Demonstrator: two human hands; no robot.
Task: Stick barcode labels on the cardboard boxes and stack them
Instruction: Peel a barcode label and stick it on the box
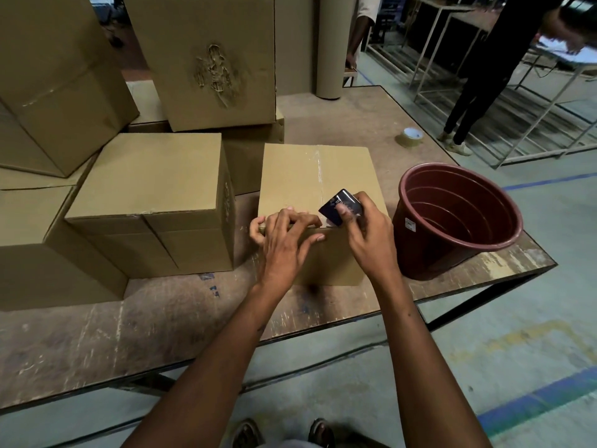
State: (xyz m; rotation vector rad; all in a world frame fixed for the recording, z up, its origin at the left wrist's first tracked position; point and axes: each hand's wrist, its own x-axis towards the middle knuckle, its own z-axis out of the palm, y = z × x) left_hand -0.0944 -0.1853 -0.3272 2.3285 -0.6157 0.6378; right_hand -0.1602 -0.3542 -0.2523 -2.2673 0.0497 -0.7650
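- On the worn table [193, 321], the cardboard box [300, 176] stands left of a maroon bucket [452, 227].
- Left hand [284, 240] lies over its near top edge, fingers spread and pressing.
- Right hand [365, 231] pinches a dark card [339, 205] tilted against that edge.
- More boxes [148, 176] stand at the left.

A box [310, 176] sits on the table [181, 305], between another box [151, 176] on its left and a bucket [458, 218] on its right. More boxes [206, 56] stand behind.

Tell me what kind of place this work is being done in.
Probably a packing area in a warehouse or factory. Plain cardboard boxes are stacked on a worn wooden worktable, the concrete floor carries painted lane lines, and bare metal frame racks stand behind.
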